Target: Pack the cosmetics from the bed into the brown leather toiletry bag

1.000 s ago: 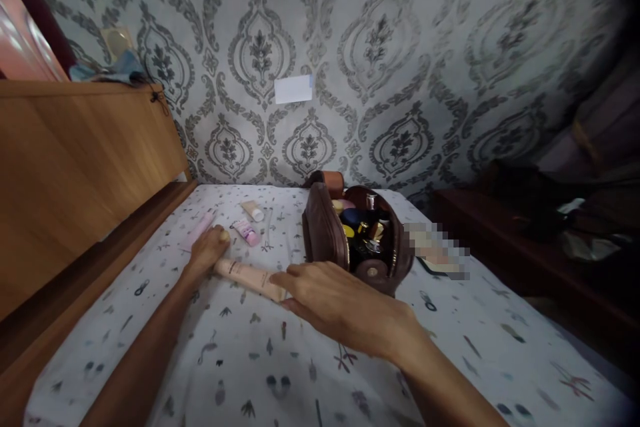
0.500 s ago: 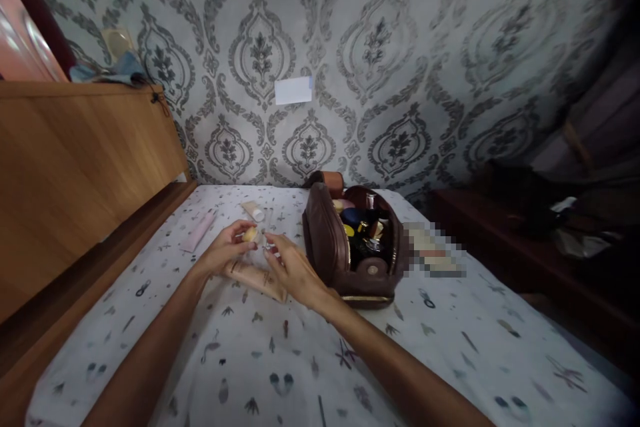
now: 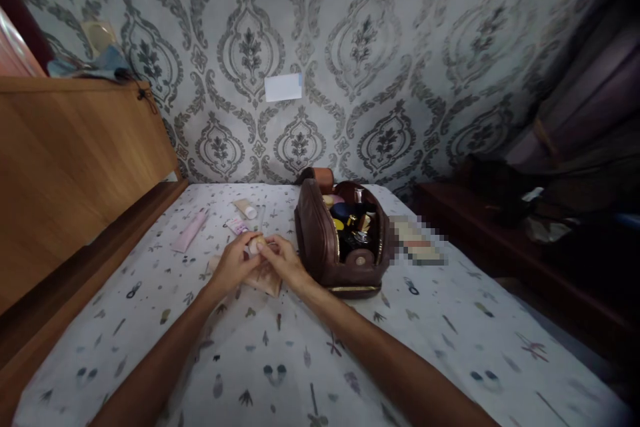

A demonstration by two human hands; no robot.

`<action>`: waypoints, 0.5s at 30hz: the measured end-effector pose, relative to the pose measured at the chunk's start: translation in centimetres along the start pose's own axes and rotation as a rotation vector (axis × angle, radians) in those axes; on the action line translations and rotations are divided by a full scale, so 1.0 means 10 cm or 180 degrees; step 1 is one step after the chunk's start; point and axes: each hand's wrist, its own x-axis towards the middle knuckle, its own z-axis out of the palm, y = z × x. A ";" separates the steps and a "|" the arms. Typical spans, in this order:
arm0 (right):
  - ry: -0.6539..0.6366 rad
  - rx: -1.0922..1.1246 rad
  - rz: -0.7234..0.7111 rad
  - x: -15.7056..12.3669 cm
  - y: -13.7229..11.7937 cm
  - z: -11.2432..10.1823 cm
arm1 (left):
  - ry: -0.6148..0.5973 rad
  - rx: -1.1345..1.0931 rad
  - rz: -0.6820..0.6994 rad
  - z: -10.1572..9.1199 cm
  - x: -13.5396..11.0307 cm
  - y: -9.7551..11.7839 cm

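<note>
Both my hands meet over the bed, fingers closed round a small round cream-and-yellow container [image 3: 257, 244], its exact kind unclear. My left hand [image 3: 231, 265] grips it from the left, while my right hand [image 3: 286, 263] pinches its right side. Beneath them lies a large beige tube [image 3: 266, 279], partly covered by the hands. Just beyond the fingers is a small pink-and-white packet or tube [image 3: 237, 225]. A small beige tube with a white cap [image 3: 245, 208] lies farther back, and a pink tube [image 3: 190, 231] is off to the left.
An open brown cosmetic bag [image 3: 317, 230] full of several make-up items stands right of my hands. Behind it is a brown cylindrical object [image 3: 321, 179]. A blurred-out flat item [image 3: 417, 241] lies to its right. A wooden panel [image 3: 80, 173] borders the bed's left side; the patterned wall [image 3: 345, 73] is behind.
My right hand has moved in against the left, and both now close on the small container. The pink-and-white item behind the fingers has come into sight. The view has shifted slightly.
</note>
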 end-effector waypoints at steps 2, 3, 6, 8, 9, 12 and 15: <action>-0.0019 0.0459 0.0163 -0.04 -0.05 0.02 | -0.0006 -0.0367 -0.0174 -0.01 0.01 -0.06; -0.0035 0.0640 0.0267 -0.06 -0.07 0.02 | -0.0006 -0.0495 -0.0227 -0.01 0.01 -0.08; -0.0106 0.0933 0.0499 -0.08 -0.11 0.03 | 0.0037 -0.0584 -0.0301 -0.01 0.02 -0.11; -0.0044 0.0916 0.0508 -0.08 -0.10 0.03 | 0.0087 -0.0478 -0.0282 0.00 0.00 -0.11; 0.0022 0.0880 0.0476 -0.07 -0.08 0.02 | 0.0102 -0.0411 -0.0264 0.01 0.00 -0.10; 0.0158 0.0832 0.0370 -0.04 -0.04 0.01 | 0.0061 -0.0226 -0.0220 0.03 -0.03 -0.08; 0.0118 0.0840 0.0359 -0.02 -0.02 0.00 | 0.0064 -0.0138 -0.0198 0.04 -0.04 -0.08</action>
